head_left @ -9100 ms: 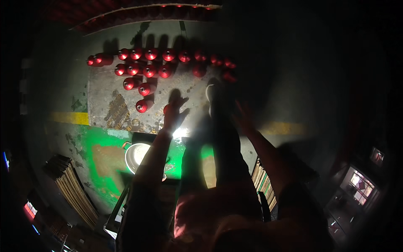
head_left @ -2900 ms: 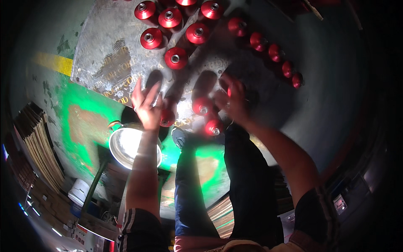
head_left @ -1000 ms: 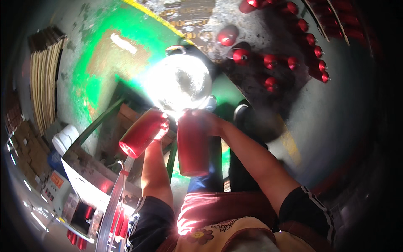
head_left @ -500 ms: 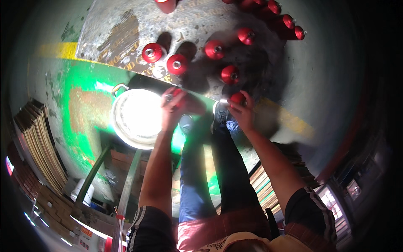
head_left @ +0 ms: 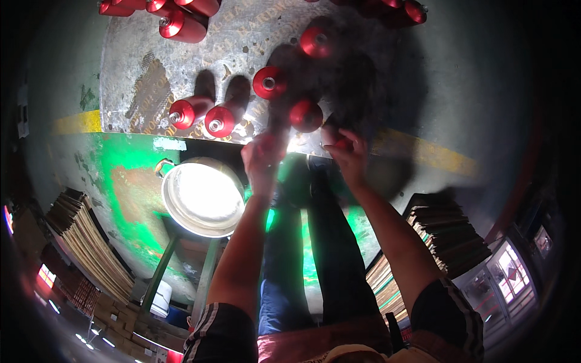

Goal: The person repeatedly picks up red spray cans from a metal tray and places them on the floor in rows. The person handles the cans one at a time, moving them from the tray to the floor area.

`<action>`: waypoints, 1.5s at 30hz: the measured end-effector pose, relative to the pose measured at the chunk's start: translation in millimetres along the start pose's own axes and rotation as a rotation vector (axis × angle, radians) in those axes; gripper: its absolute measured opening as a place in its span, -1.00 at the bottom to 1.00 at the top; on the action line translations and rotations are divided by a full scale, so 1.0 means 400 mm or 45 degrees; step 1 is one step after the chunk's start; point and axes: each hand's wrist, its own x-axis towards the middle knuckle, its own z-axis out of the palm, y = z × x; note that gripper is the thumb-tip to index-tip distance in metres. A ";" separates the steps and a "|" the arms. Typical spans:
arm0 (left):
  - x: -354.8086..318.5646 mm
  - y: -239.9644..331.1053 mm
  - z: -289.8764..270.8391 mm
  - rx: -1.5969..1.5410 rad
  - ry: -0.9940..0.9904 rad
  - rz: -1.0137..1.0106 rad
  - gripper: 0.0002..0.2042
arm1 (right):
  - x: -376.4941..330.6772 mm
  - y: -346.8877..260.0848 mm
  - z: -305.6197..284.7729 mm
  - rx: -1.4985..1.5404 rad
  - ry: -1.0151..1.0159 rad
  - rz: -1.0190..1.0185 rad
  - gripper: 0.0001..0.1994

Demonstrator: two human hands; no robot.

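Observation:
My left hand (head_left: 261, 166) is closed around a red metal bottle (head_left: 270, 145) at the near edge of a grey printed sheet (head_left: 142, 45). My fingers and some blur hide most of that bottle. To its right, my right hand (head_left: 351, 158) grips another dark red bottle (head_left: 342, 143), partly in shadow. Just beyond my hands stand a red bottle (head_left: 305, 115) and a second red bottle (head_left: 269, 83), with another bottle (head_left: 316, 42) farther off. Toward the left edge are two more narrow-necked bottles, one bottle (head_left: 189, 112) beside the other (head_left: 221, 121).
A round metal pan (head_left: 172, 181) with a side handle glares white left of my left forearm. Several red bottles (head_left: 184, 27) lie at the far left, others (head_left: 411, 13) at the far right. Stacked flat sheets stand at left (head_left: 91, 236) and right (head_left: 445, 236).
The view has shifted, bringing the far-left bottles in. My left hand has moved forward and right with its bottle, from beside the pan to the sheet's edge. My right hand keeps its hold.

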 end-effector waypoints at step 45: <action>-0.855 0.733 -0.994 -0.844 0.043 -0.134 -0.72 | -0.224 -0.959 -0.925 0.955 -0.791 -0.005 -0.71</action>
